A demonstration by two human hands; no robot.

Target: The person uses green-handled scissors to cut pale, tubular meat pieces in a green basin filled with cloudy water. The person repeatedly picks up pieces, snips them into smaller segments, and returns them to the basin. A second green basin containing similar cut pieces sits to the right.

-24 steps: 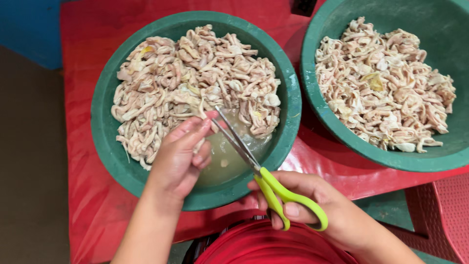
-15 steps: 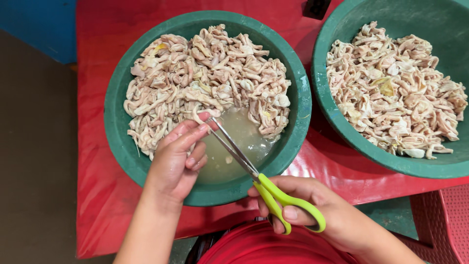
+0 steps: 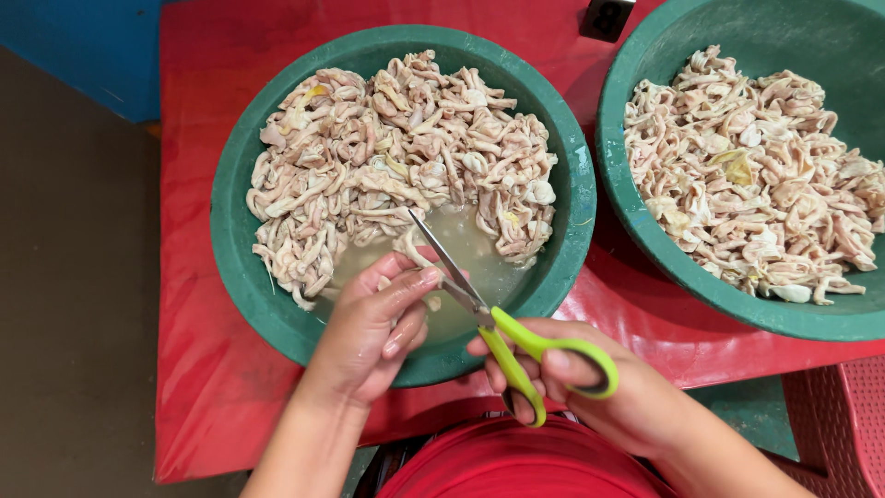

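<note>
Red plastic-covered table [image 3: 230,406], two green round plastic basins; strip now pulled to the near basin's 6 o'clock rim.
Left hand [image 3: 373,332] has drawn back from the heap, fingers pinched narrow on a pale pink strip of offal [image 3: 412,247]; right hand [image 3: 590,387] holds lime-green-handled steel scissors [image 3: 489,323], blades now nearly closed beside it. Near basin [image 3: 235,277] holds cloudy liquid; second basin [image 3: 627,221] at 2 o'clock.

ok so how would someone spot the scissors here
Start at the red table and the left green basin. At its near rim, the right hand holds the scissors: the only metal tool, with lime-green handles.
</note>
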